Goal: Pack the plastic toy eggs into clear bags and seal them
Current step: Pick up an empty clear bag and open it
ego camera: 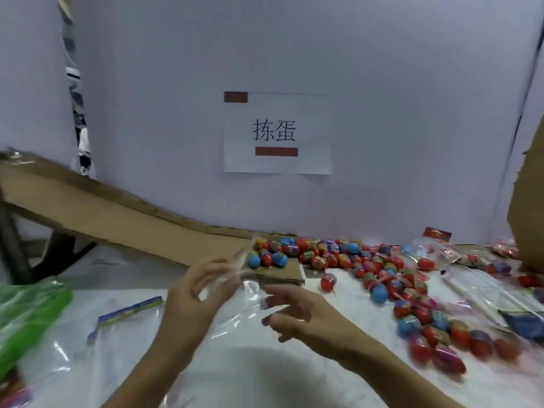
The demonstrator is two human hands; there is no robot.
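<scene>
Between the two raised hands, a clear bag (235,278) holding several eggs is pinched by the left hand (194,293), palm turned inward. Beside it, the right hand (297,310) hovers, fingers loosely spread, empty. Loose toy eggs (379,269) lie to its right.

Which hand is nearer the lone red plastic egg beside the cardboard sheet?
Right. The right hand lies just below-left of the red plastic egg; the left hand is farther left.

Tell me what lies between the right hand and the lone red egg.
Head view: only bare white table covering separates the right hand from the lone red egg.
</scene>
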